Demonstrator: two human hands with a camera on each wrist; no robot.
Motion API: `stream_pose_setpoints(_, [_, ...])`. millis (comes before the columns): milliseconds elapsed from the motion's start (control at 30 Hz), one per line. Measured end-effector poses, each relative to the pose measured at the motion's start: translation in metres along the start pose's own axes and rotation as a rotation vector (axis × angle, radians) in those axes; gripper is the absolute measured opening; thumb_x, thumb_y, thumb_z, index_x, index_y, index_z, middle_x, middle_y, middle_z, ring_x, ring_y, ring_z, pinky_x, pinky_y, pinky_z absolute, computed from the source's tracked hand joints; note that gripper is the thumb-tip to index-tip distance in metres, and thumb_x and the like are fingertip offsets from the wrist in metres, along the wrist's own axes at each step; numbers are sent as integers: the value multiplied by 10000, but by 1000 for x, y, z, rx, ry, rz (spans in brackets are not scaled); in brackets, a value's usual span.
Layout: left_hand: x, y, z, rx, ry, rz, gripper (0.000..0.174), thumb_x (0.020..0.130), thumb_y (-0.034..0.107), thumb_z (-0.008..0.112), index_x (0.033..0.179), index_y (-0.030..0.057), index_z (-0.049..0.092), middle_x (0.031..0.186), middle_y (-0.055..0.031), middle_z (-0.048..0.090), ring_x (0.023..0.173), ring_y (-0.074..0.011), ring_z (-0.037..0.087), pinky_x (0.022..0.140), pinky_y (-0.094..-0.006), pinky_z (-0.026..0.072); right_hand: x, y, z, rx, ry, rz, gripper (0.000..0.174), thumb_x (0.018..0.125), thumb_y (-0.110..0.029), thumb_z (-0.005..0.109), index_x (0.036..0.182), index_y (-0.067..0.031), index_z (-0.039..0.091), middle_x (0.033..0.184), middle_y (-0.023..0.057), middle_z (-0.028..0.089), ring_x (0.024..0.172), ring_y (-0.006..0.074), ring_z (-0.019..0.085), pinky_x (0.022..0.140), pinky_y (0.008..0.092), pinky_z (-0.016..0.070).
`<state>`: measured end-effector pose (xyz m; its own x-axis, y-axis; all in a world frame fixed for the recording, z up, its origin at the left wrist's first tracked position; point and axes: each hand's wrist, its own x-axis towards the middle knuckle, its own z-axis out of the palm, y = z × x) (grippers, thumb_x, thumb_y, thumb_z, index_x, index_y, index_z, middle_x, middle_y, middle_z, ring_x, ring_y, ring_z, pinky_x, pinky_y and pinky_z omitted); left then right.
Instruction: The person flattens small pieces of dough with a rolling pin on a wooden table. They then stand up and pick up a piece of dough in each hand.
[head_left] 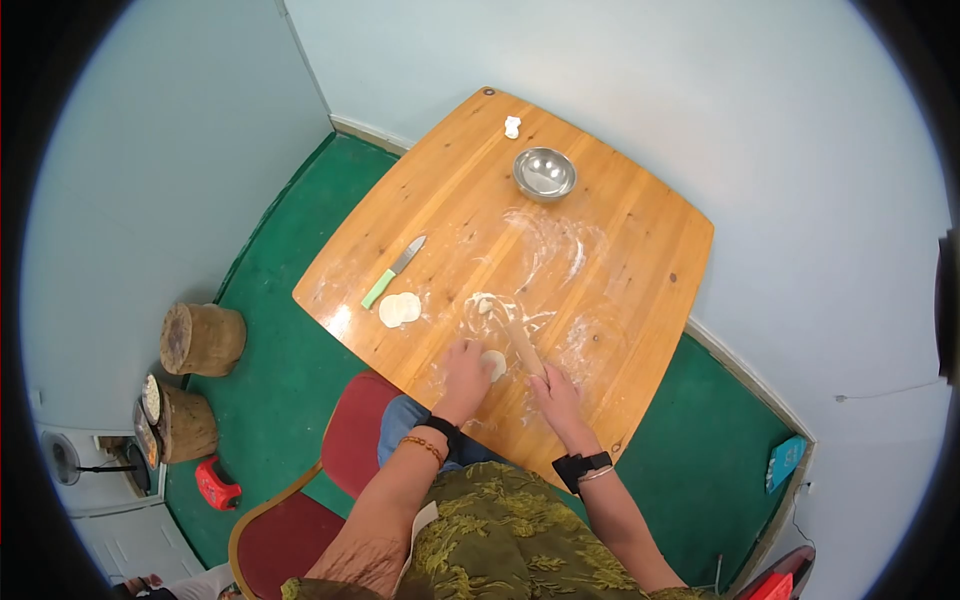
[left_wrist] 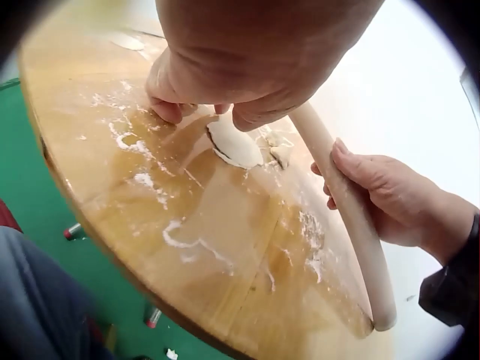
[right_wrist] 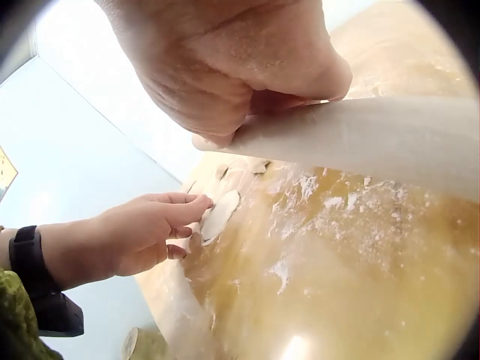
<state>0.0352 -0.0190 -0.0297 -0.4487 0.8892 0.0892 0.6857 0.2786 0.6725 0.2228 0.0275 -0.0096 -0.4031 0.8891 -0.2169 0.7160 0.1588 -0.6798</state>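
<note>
Rolling-out step, I judge — my left hand (head_left: 466, 382) has fingers pinching dough round (head_left: 497, 366), lower centre of frame on worktop (head_left: 640, 260); right hand (head_left: 562, 402) has fingers grasping rolling pin (head_left: 523, 345) — next calls for small dough turn, pin over rim

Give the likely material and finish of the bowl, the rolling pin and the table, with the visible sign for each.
Bowl: metal, probably stainless steel, polished; silvery with bright reflections.
Rolling pin: probably wood, smooth; pale beige, though no clear grain shows.
Table: wood or wood veneer, seemingly varnished; knots and grain show, and light glares off it.
</note>
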Motion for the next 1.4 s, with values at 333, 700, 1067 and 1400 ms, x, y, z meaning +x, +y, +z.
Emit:
stream_pose_setpoints(333, [10, -11, 8, -227, -57, -176, 157, 810, 82, 662, 955, 39, 619, 975, -171, 619, 922, -358, 587, 810, -418, 473, -7, 23, 6, 24, -45, 38, 418, 931, -395, 525, 1196, -73, 558, 1129, 111, 609, 1102, 281, 540, 925, 457, 329])
stream_pose_setpoints(700, [-10, -12, -29, -48, -391, 235, 383, 818, 15, 573, 1200, 44, 566, 1160, -195, 608, 1112, -409, 559, 911, -431, 481, -10, 12, -4, 26, -50, 13, 394, 932, -385, 534, 1172, -74, 567, 1111, 120, 608, 1092, 289, 544, 928, 455, 333])
stream_pose_setpoints(1067, [-38, -27, -54, -123, -233, 299, 471, 764, -43, 618, 1228, -4, 546, 1275, -197, 525, 1209, -421, 473, 996, -430, 419, -18, -4, 7, -306, 34, -189, 372, 880, -332, 623, 1175, -109, 578, 1061, 84, 611, 1038, 262, 562, 893, 423, 354])
stream_pose_setpoints(1400, [-36, -25, -51, 380, -320, 208, 503, 971, 255, 454, 1421, 47, 371, 1499, -131, 334, 1375, -399, 297, 1071, -573, 279, -31, -15, 30, -454, 73, -427, 464, 825, -299, 677, 1255, -170, 561, 978, 33, 545, 929, 232, 527, 804, 429, 354])
